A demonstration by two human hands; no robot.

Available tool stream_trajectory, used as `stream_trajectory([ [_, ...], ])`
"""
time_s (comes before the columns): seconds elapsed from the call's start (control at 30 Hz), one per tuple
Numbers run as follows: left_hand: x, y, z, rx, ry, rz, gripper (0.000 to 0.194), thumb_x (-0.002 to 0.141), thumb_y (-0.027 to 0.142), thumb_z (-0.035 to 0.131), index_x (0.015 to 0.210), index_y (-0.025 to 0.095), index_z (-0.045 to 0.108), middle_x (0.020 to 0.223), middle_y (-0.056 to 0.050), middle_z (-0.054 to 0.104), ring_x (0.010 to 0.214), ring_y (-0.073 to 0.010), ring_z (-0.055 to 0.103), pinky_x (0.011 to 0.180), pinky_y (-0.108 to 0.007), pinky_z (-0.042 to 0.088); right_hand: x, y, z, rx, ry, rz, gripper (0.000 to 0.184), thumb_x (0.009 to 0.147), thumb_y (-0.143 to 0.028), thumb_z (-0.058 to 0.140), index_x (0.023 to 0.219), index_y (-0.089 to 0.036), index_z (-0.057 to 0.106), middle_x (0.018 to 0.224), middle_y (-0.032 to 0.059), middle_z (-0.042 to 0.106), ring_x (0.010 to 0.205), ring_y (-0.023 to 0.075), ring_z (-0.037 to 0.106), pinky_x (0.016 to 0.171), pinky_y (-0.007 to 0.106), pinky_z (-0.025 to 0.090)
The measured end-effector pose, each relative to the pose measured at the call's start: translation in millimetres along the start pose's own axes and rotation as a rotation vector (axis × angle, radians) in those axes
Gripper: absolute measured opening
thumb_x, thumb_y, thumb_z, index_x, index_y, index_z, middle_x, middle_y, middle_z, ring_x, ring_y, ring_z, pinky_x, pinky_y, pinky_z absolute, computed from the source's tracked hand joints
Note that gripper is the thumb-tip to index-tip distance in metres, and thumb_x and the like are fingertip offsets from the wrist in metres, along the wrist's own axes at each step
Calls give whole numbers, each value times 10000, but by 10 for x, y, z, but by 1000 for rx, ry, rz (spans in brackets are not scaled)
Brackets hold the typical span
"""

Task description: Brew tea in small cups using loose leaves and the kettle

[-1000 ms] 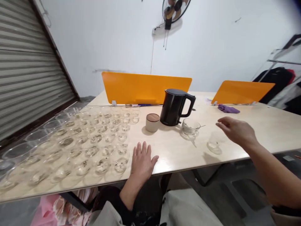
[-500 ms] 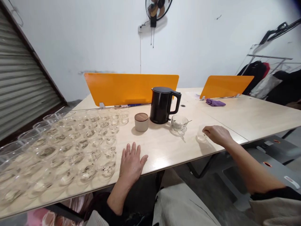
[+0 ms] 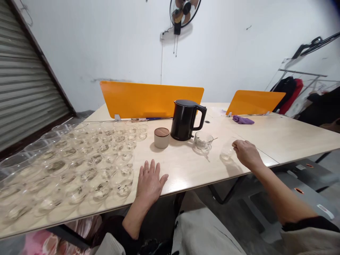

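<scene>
My left hand [image 3: 151,182] lies palm down near the table's front edge, fingers spread, holding nothing. On the right, my right hand [image 3: 247,154] pinches the rim of a small clear cup [image 3: 226,152], which leans to one side; I cannot tell whether its base touches the table. Between my hands stands a ribbed glass teacup [image 3: 202,141] with a thin spoon in it, on a clear saucer. Behind it is a black electric kettle [image 3: 184,120]. A beige canister [image 3: 161,141] with a wooden lid sits beyond my left hand.
Rows of clear cups [image 3: 71,166], with dark bits in many, cover the table's left side. Orange dividers [image 3: 151,101] stand along the back. A purple cloth [image 3: 243,120] lies at the back right. Grey stools [image 3: 287,198] are below the table's right edge.
The clear cup in my right hand has tilted further over. My left hand stays flat in place. The view has shifted slightly.
</scene>
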State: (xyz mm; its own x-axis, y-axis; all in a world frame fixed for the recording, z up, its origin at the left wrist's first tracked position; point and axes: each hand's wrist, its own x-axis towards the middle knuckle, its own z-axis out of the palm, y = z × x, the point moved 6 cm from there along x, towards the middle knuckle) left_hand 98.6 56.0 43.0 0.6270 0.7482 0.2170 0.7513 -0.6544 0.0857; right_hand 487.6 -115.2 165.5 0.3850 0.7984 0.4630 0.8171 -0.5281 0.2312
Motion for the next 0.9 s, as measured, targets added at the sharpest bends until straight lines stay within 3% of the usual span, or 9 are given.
stream_trajectory([
  [0.1, 9, -6, 15, -22, -2, -12, 649, 1054, 553, 383, 1537, 136, 500, 1663, -170, 373, 1554, -424, 296, 1263, -571, 264, -1, 94, -316, -3, 115, 26, 232, 973, -198, 439, 1018, -176, 666, 1001, 194, 743, 930, 315, 611, 815, 411, 424],
  [0.2, 18, -12, 19, -52, 2, -21, 657, 1050, 564, 380, 1539, 141, 497, 1666, -161, 372, 1559, -420, 286, 1271, -565, 250, -45, 76, -796, -25, 317, 65, 234, 1004, -261, 433, 1028, -202, 658, 1025, 213, 729, 993, 359, 602, 818, 448, 431],
  [0.3, 23, -16, 5, -76, 3, -26, 664, 1048, 569, 372, 1546, 146, 487, 1672, -154, 365, 1567, -413, 269, 1277, -563, 240, -129, -243, -1232, 86, 511, -3, 163, 1004, -342, 501, 1037, -250, 631, 1029, 165, 731, 1050, 346, 624, 822, 426, 467],
  [0.37, 24, -18, -9, -86, -1, -29, 667, 1045, 571, 372, 1549, 149, 481, 1676, -150, 359, 1570, -408, 263, 1279, -562, 235, -147, -643, -1345, 277, 501, -144, 98, 980, -332, 548, 1022, -268, 609, 1003, 115, 724, 999, 312, 648, 820, 404, 491],
  [0.47, 22, -18, -31, -97, -2, -31, 671, 1043, 577, 373, 1549, 149, 479, 1679, -147, 358, 1572, -405, 259, 1281, -561, 229, -98, -1391, -1221, 528, 327, -365, 64, 973, -248, 534, 965, -264, 596, 921, 72, 698, 878, 261, 647, 780, 370, 500],
  [0.57, 21, -23, -48, -111, -1, -35, 676, 1041, 583, 377, 1551, 151, 474, 1681, -145, 354, 1576, -400, 250, 1284, -559, 221, -8, -2083, -906, 593, 177, -552, 175, 978, -157, 470, 902, -249, 598, 869, 78, 682, 855, 263, 598, 742, 361, 465],
  [0.63, 22, -26, -61, -122, 3, -37, 687, 1039, 587, 383, 1554, 141, 465, 1681, -149, 354, 1577, -399, 248, 1286, -555, 218, 60, -2403, -691, 596, 129, -626, 187, 976, -128, 472, 876, -235, 589, 848, 82, 672, 847, 262, 576, 744, 359, 444],
  [0.73, 23, -33, -77, -136, 7, -42, 705, 1038, 579, 397, 1557, 104, 450, 1679, -158, 354, 1579, -395, 243, 1294, -539, 211, 130, -2685, -449, 601, 85, -701, 170, 986, -128, 497, 877, -222, 588, 834, 75, 674, 827, 252, 559, 741, 350, 414],
  [0.9, 18, -36, -84, -145, 2, -43, 699, 1030, 569, 432, 1558, 110, 444, 1679, -155, 356, 1581, -389, 241, 1297, -541, 202, 148, -2818, -315, 642, 61, -746, 156, 1012, -163, 510, 898, -206, 608, 843, 74, 674, 807, 236, 546, 736, 340, 393],
])
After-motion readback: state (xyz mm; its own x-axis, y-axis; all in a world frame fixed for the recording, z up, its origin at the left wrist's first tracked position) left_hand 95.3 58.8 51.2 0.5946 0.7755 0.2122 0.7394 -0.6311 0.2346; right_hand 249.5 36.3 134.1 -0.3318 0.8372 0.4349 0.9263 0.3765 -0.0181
